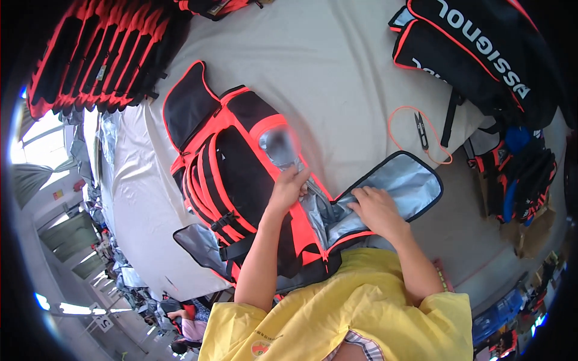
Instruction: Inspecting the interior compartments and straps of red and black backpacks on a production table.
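A black backpack [241,162] with bright orange-red trim lies in front of me on the pale cloth, its flaps spread out. My left hand [291,189] is closed on the trimmed edge of the bag's side opening, where some grey lining [322,207] shows. To the right, a folded-out flap [415,180] displays its silver lining and black binding. My right hand [376,210] rests on that lining near the fold, fingers stretched out and a little bent. Another silver-lined flap [201,243] hangs out at the bag's left side.
Thread snips [421,129] on an orange cord lie beyond the right flap. A row of black and orange bags [99,60] stands at the far left. More black bags [469,54] lie at the far right, above an open carton [533,231] of dark pieces. Another person [186,322] is at lower left.
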The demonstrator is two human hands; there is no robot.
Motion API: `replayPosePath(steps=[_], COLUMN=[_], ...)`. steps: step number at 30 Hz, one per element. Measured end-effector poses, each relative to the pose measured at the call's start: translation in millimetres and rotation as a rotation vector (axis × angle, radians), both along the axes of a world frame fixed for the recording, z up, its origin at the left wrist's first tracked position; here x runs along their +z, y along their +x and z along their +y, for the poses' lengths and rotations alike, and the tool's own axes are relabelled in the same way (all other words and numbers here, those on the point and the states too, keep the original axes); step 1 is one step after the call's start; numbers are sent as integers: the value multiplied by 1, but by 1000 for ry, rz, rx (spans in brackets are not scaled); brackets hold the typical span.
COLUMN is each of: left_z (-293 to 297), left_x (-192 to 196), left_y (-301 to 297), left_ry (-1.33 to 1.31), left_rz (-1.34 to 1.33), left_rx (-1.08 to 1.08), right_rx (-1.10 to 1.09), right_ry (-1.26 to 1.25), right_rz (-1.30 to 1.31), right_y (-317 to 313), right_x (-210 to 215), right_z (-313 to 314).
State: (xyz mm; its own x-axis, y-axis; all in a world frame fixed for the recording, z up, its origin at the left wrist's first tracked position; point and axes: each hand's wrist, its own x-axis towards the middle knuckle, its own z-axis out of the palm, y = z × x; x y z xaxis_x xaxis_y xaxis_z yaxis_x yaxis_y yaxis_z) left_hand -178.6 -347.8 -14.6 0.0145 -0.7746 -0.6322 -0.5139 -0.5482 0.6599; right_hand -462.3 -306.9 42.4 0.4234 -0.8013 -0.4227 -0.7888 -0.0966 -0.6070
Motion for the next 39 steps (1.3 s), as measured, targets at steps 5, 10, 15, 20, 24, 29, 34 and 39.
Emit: replayPosePath(steps=[5, 10, 15, 20, 24, 29, 34, 39], left_z=[14, 36, 135, 283, 323, 310, 300, 248], left_x=[29, 83, 180, 213, 179, 155, 161, 188], left_y=[13, 7, 28, 56, 42, 98, 140, 169], left_ry=[76, -219, -558, -462, -280, -518, -456, -455], left_rz=[381, 218, -427, -724, -875, -750, -560, -502], left_rx=[213, 241, 262, 53, -182, -229, -143, -264], right_rx=[85, 200, 141, 310, 365, -26, -642, -532], right_ry=[9, -190, -424, -462, -465, -582, -206, 56], right_rz=[-6, -70, -287, -410, -443, -579, -536, -270], right_y=[-2, -2, -9, 7, 27, 40, 32, 47], right_x=[16, 37, 70, 90, 78, 99, 41, 8], right_z=[4, -6, -19, 3, 41, 94, 148, 222])
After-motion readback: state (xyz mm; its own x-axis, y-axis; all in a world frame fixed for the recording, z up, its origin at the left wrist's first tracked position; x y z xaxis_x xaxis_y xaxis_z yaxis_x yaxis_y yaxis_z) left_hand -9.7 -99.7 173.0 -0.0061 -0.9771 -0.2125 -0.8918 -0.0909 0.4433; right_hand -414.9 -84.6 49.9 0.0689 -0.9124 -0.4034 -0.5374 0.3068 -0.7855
